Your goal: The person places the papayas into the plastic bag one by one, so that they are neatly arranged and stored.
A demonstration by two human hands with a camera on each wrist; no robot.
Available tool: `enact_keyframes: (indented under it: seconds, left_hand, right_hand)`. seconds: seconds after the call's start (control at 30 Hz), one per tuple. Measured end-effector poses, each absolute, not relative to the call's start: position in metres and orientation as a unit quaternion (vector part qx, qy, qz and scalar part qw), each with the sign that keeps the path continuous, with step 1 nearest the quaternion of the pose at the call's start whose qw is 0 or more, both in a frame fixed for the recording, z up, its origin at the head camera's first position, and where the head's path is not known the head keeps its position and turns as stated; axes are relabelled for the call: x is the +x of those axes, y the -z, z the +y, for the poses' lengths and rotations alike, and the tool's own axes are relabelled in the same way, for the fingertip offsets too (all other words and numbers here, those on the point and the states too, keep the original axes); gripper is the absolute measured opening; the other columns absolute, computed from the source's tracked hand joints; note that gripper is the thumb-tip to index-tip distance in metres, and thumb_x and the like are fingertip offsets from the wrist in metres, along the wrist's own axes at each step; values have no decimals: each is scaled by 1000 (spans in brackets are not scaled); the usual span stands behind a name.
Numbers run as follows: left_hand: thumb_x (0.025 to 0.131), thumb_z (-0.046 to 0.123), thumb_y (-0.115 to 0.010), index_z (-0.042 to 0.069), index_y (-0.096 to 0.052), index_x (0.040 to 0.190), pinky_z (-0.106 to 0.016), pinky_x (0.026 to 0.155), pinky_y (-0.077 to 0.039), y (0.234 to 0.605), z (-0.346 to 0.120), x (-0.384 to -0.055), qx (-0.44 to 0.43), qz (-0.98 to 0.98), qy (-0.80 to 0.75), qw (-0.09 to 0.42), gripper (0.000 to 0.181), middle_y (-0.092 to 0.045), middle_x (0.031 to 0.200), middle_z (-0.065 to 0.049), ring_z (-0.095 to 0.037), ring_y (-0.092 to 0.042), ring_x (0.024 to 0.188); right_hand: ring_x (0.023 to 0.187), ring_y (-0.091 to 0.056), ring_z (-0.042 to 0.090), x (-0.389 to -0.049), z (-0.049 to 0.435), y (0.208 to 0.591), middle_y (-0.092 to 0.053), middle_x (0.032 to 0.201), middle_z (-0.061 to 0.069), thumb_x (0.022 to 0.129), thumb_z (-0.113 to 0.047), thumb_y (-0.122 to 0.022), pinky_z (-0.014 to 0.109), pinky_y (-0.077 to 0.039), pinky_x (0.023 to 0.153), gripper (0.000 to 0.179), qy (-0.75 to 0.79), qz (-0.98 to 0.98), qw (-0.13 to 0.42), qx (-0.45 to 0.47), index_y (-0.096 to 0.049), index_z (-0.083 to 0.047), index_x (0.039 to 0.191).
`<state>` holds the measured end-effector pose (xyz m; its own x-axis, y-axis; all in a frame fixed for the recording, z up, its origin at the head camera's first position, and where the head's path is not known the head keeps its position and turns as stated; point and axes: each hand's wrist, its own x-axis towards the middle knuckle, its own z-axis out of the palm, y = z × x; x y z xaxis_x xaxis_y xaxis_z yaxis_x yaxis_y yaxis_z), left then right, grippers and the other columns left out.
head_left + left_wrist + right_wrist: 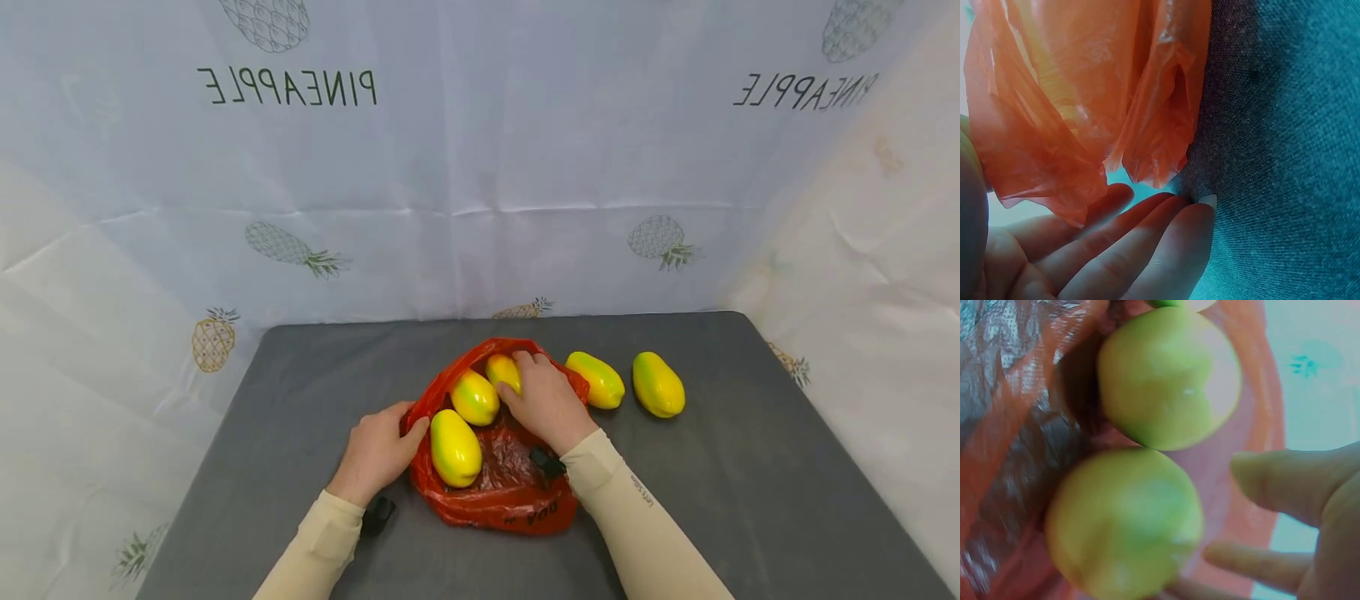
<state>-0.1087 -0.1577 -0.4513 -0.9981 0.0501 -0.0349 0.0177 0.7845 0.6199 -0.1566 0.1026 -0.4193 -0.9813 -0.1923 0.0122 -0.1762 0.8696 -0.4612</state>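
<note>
A red plastic bag (502, 504) lies with its mouth spread, and 3 glossy yellow-green oblong fruits show inside. One fruit (456, 448) is at the bag's near left, another fruit (475, 397) behind it. My right hand (547, 398) reaches into the bag, beside the farthest fruit (502, 371) and partly covering it. In the right wrist view its thumb and fingers are spread, close to a fruit (1125, 525). My left hand (380, 446) is at the bag's left rim, thumb over the edge. Its fingers (1116, 262) lie fairly straight below the plastic in the left wrist view.
Right of the bag, a yellow-green fruit (596, 380) lies against its edge, with another fruit (658, 384) farther right. Everything rests on a dark grey table (720, 500). A pale cloth (480, 167) printed with pineapples hangs behind it.
</note>
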Motion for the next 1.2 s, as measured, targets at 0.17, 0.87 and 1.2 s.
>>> enact_keyframes:
  seconds: [0.17,0.87,1.2]
  left_hand:
    - [103,30,-71,8,-74,128,-28,58,-50,452,-159,-110,19,945,-326,21,33,-72,83,-3,-15,-55,60]
    - [104,32,-70,9,-73,133,-28,61,-51,454,-161,-114,13,948,-315,34,38,-70,79,0,-14,-56,62]
    - [104,33,-70,9,-73,134,-27,59,-52,454,-160,-112,6,948,-316,38,39,-70,78,2,-13,-56,61]
  right_hand:
    - [123,-71,35,-145,119,407,-66,146,18,103,-36,-75,53,-60,104,59,252,958,-38,-134,-59,-5,150]
    - [140,-52,54,-141,260,419,-57,153,31,106,-35,-66,75,-42,114,60,263,959,-103,7,-55,0,153]
    - [139,-47,57,-144,287,440,-48,157,37,107,-44,-62,75,-40,113,71,275,957,-82,47,-47,5,157]
